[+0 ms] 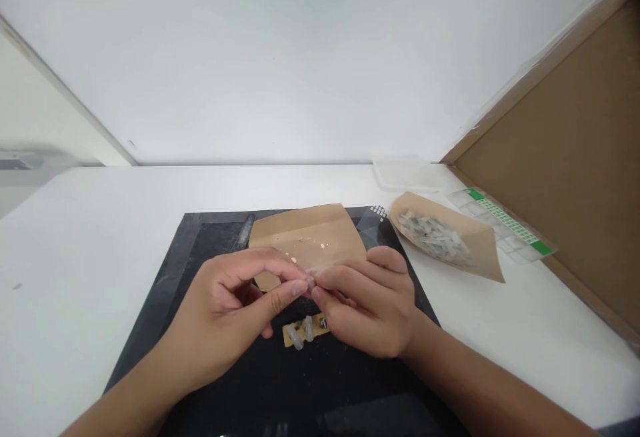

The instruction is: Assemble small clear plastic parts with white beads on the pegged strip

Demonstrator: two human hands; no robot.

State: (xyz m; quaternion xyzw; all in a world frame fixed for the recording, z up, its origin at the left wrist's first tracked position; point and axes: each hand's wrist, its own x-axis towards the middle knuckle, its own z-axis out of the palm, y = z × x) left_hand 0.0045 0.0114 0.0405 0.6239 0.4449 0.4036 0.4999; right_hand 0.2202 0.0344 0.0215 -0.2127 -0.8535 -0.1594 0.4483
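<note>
Pinching a small translucent piece (311, 283) in the closed fingertips of left hand (217, 323) and right hand (375, 307), above the black mat (280, 390). Toward six o'clock, a yellow strip (318, 327) bearing clear pieces (295, 337); toward twelve, brown paper (310, 223); toward two, clear slivers (435, 235) in a paper holder (483, 243).

A tiny translucent piece (311, 283) is being pinched at lower center. Just below, a yellow strip (317, 327) is bearing cloudy, clear pieces (295, 338).
</note>
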